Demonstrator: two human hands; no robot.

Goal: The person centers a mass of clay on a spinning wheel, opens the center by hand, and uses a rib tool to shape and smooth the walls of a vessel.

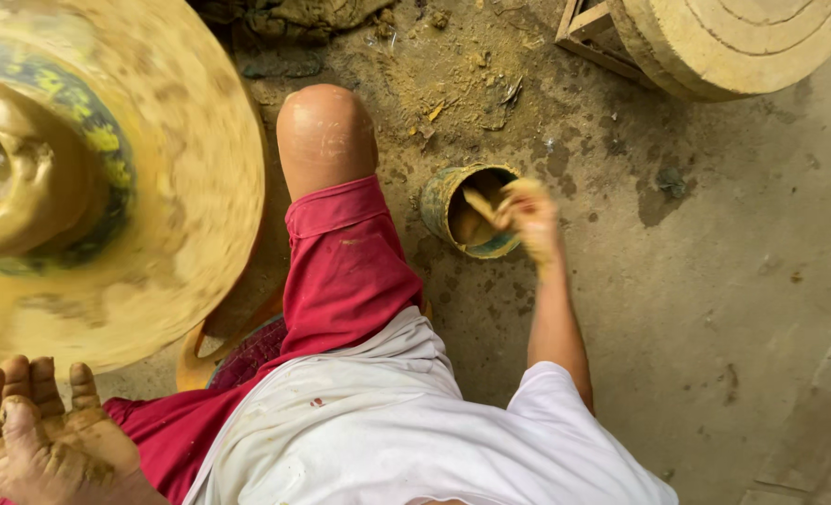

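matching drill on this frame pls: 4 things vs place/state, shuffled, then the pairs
1. left hand
2. right hand
3. potter's wheel
4. round wooden block

a. top right corner, on the dirt floor
b. at the mouth of the small can, fingers on a flat stick
c. mud-coated, palm up, bottom left, holding nothing
d. motion-blurred disc with wet clay at its centre

Pairs: 1-c, 2-b, 3-d, 4-a

Bare dirt floor lies open right of the small pot, while the spinning wheel and the bent knee crowd its left side.
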